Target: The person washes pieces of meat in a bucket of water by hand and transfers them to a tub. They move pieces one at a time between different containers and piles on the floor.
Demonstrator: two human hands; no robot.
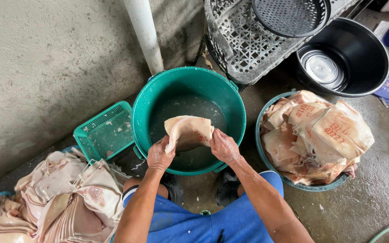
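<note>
Left hand: my left hand (160,155) is closed on the left edge of the pork skin sheet (189,131), fingers curled over its folded corner.
Right hand: my right hand (223,145) is closed on the sheet's right edge, thumb side toward me.
Held piece: the pale sheet hangs between both hands, just above the cloudy water, inside the near rim of the teal bucket (235,108).
Key relation: the sheet lies directly ahead of my hands; its long axis runs left to right, from one grip to the other, and both hands sit equally close to it.
Left surroundings: a small green mesh basket (106,130) touches the bucket's left side; nearer me lies a heap of pale skins (55,198).
Right surroundings: a round basin (266,164) piled with red-stamped skins (320,135) stands just beside the bucket.
Background: a black tub (361,58), a grey lattice crate (248,45) and a white pipe (145,31) against the concrete wall.
</note>
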